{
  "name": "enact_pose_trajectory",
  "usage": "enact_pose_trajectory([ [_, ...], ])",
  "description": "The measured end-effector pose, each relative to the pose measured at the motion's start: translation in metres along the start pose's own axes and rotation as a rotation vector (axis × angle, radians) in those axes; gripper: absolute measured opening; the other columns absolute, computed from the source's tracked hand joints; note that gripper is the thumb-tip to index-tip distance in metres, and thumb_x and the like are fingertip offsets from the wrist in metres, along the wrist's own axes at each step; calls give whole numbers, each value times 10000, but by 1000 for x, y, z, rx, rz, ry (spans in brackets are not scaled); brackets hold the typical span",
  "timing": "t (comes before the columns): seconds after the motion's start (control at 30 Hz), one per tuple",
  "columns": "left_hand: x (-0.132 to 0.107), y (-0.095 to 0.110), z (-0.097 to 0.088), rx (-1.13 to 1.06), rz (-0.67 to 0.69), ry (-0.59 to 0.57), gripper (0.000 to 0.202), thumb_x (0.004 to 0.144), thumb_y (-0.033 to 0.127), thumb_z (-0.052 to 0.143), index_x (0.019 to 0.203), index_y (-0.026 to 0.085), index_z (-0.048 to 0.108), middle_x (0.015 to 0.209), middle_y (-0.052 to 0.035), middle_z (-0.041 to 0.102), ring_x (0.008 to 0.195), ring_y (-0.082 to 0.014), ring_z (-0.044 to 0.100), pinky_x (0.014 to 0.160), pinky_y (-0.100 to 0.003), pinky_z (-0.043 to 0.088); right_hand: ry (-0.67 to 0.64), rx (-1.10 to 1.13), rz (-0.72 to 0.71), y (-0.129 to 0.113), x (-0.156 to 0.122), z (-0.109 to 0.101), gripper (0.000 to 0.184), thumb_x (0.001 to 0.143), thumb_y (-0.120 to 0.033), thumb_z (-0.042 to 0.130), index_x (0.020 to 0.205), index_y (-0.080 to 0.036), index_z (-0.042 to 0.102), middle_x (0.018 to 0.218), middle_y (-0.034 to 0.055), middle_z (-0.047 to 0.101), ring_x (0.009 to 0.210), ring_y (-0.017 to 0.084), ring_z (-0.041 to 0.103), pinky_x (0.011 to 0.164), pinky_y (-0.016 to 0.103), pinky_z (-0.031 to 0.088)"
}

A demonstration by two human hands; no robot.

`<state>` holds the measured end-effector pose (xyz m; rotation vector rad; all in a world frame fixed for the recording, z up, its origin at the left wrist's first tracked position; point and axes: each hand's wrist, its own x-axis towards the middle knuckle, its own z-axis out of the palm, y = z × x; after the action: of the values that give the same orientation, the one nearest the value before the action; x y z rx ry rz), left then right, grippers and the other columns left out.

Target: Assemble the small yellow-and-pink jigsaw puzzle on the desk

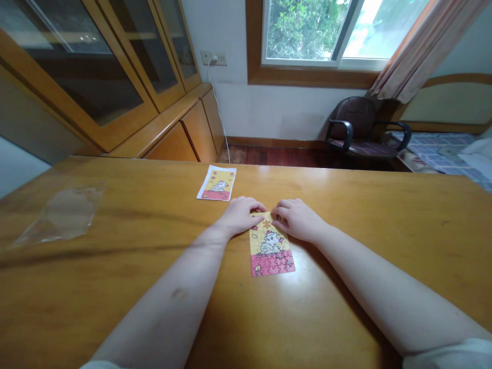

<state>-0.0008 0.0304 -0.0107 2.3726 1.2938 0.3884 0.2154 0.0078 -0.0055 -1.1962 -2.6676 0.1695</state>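
Observation:
A small jigsaw puzzle (272,248) lies flat on the wooden table, yellow above and pink below, with a white cartoon animal in its middle. Near its top, one piece-shaped gap shows the wood colour. My left hand (244,214) grips the puzzle's upper left corner, thumb on the surface and fingers curled at the top edge. On the upper right corner, my right hand (298,219) has its fingers bent over the edge and covers part of the picture. Whether a loose piece is under the right fingertips is hidden.
A printed picture card (218,184) with the same design lies beyond my left hand. A clear plastic bag (63,212) rests at the table's left. Beyond the table (365,205) stand a glass-doored cabinet (149,97) and an office chair (357,125).

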Motion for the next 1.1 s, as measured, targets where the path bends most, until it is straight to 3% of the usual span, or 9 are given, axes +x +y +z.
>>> enact_pose_trajectory([
  [0.27,0,-1,1,10,6,4,247,781,364,624,977,249,719,954,-11,720,915,-211,613,829,-338,450,2,-218,-64,-9,-1,1,271,931,-305,484,890,-170,716,805,69,641,734,177,537,702,335,285],
  [0.73,0,-1,0,11,46,4,191,820,349,603,934,310,753,924,-1,712,904,-197,607,848,-341,433,52,-196,-42,-6,0,7,278,937,-268,468,942,-170,727,829,76,652,714,167,549,719,323,315],
  [1.1,0,-4,3,-5,49,12,192,820,347,610,943,318,755,910,-7,699,887,-199,595,843,-342,434,107,-146,155,0,-3,0,237,928,-281,490,920,-169,699,881,92,664,843,207,594,761,328,353],
])
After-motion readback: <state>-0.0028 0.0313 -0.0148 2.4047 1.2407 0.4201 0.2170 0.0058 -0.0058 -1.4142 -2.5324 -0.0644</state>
